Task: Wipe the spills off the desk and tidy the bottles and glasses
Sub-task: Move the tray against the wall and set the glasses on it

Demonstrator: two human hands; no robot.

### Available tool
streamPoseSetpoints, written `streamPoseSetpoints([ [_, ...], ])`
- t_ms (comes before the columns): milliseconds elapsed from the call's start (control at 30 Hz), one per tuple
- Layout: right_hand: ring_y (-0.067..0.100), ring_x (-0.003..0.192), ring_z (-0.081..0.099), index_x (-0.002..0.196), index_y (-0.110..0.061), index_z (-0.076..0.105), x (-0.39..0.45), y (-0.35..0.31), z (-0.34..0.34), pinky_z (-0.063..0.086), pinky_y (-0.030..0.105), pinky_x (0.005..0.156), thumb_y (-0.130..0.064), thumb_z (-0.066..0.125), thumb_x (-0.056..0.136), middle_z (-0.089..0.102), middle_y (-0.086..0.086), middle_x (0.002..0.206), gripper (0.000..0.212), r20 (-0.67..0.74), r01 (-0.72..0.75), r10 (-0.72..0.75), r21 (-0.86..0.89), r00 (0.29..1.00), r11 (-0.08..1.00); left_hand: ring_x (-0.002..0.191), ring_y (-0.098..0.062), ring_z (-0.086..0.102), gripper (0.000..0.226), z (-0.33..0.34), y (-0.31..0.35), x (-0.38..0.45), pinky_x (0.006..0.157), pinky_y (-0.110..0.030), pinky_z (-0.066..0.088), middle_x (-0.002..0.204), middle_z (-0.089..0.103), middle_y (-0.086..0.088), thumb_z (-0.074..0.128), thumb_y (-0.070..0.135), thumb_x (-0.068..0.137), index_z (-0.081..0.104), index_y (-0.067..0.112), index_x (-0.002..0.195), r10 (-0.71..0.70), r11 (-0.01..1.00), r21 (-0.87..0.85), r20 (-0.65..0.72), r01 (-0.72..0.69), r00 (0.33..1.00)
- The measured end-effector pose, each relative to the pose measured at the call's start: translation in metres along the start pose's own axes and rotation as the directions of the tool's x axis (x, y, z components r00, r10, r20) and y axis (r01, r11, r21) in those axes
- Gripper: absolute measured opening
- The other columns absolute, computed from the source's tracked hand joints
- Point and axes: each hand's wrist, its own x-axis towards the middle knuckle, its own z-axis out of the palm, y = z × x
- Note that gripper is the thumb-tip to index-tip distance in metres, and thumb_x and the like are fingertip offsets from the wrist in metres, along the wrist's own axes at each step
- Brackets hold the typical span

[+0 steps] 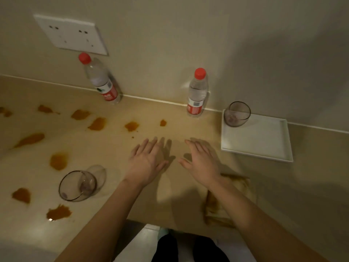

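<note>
Desk [181, 205] as landmark, near edge first.

Below desk's near edge: dark trouser legs [188, 248] over pale floor.

Near edge, right of desk centre: folded cloth [239, 186], stained brown, partly under right forearm.

Near edge, left: orange-brown spill [58, 212], wet glint at its corner. Another blot [21, 194] further left.

Just beyond, left of desk centre: clear glass [77, 185], rim dark, a second clear curved shape behind it touching; can't tell whether second glass or reflection.

Mid desk: left hand [146, 161] and right hand [200, 163] side by side, apart, palms down, fingers straight and spread, holding nothing. Contact with desk surface not clear; shadows right under fingertips.

Left of hands, mid to far desk: scattered spill patches [97, 123], roughly a dozen total, none right of hands.

Right side of desk, beyond right hand: white rectangular tray [264, 140], one glass [237, 114] in its far left corner.

Far edge at wall: bottle [197, 93], red cap, upright, just left of tray. Second bottle [101, 80] well left, red cap, looks leaning (may be lens).

Wall above left bottle: white socket plate [69, 34].
</note>
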Motion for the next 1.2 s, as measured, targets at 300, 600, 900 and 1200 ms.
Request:
streamPoseSetpoints([
  [300,0.024,0.145,0.033,0.154,-0.025,0.030,0.000,-0.057,0.044,0.023,0.040,0.117,-0.055,0.056,0.095,0.041,0.003,0.157,0.071,0.065,0.098,-0.096,-0.018,0.993,0.995,0.155,-0.022,0.006,0.077,-0.012,-0.068,-0.023,0.124,-0.043,0.008,0.168,0.014,0.003,0.027,0.067,0.095,0.009,0.030,0.160,-0.012,0.996,0.084,0.009,0.011,1.000],
  [600,0.021,0.148,0.027,0.154,-0.025,0.029,0.008,-0.108,0.068,0.024,0.042,0.118,-0.059,0.055,0.095,0.038,0.001,0.159,0.072,0.087,0.201,-0.201,0.003,0.976,0.980,0.155,-0.023,0.011,0.077,-0.020,-0.114,-0.053,0.124,-0.045,0.012,0.167,0.022,0.003,0.027,0.069,0.093,0.021,0.029,0.159,-0.088,0.995,0.050,-0.045,0.090,0.995],
  [900,0.022,0.149,0.025,0.153,-0.022,0.032,0.001,-0.162,0.095,0.024,0.043,0.120,-0.060,0.055,0.094,0.039,0.002,0.158,0.074,0.145,0.308,-0.309,0.030,0.940,0.951,0.154,-0.023,0.014,0.086,-0.027,-0.158,-0.096,0.124,-0.048,0.011,0.165,0.026,0.003,0.024,0.079,0.088,0.022,0.031,0.159,-0.176,0.984,0.018,-0.082,0.178,0.981],
  [1200,0.019,0.152,0.018,0.156,-0.026,0.025,-0.014,-0.196,0.117,0.017,0.042,0.121,-0.067,0.050,0.093,0.032,-0.001,0.162,0.079,0.202,0.379,-0.375,0.017,0.905,0.925,0.151,-0.023,0.026,0.103,-0.019,-0.191,-0.141,0.121,-0.049,0.021,0.161,0.034,0.006,0.029,0.096,0.077,0.025,0.033,0.157,-0.208,0.978,-0.039,-0.144,0.204,0.968],
])
